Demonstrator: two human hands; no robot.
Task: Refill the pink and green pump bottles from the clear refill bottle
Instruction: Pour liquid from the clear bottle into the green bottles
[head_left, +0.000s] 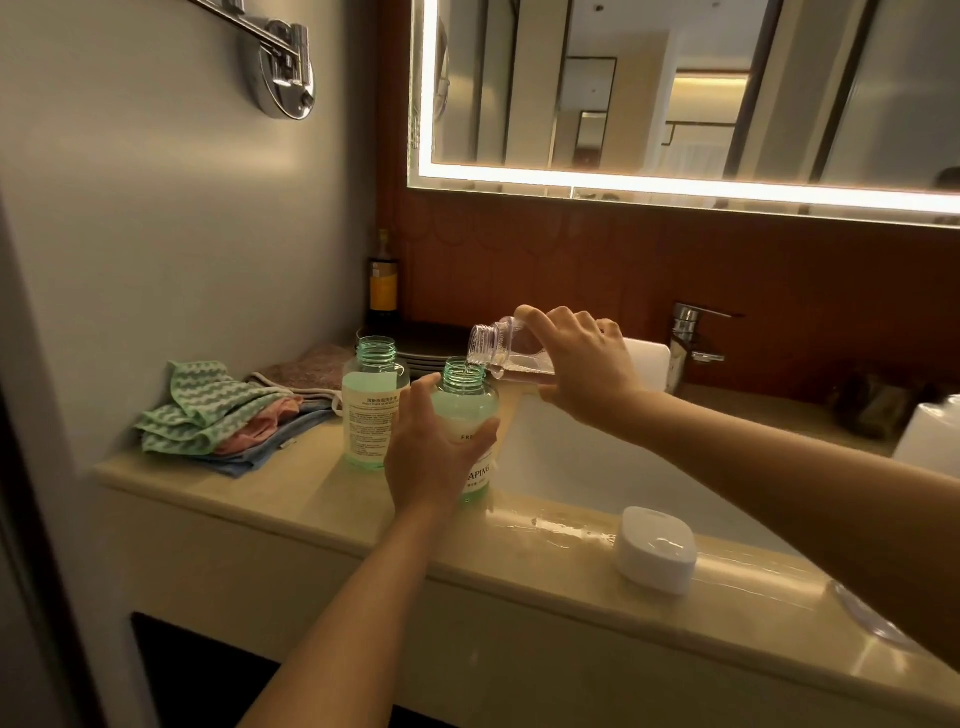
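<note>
— Where's the green bottle?
— On the beige countertop left of the basin, left hand gripping it; right hand holds the clear refill bottle tilted above.
— Behind?
— Lit mirror.

Only the person's arms and hands show, all bare. The left hand and the right hand are uncovered. The left forearm is bare from the wrist to the lower edge of the view, the right forearm from the wrist to the right edge. Knuckles and tendons ridge the back of the right hand.
</note>
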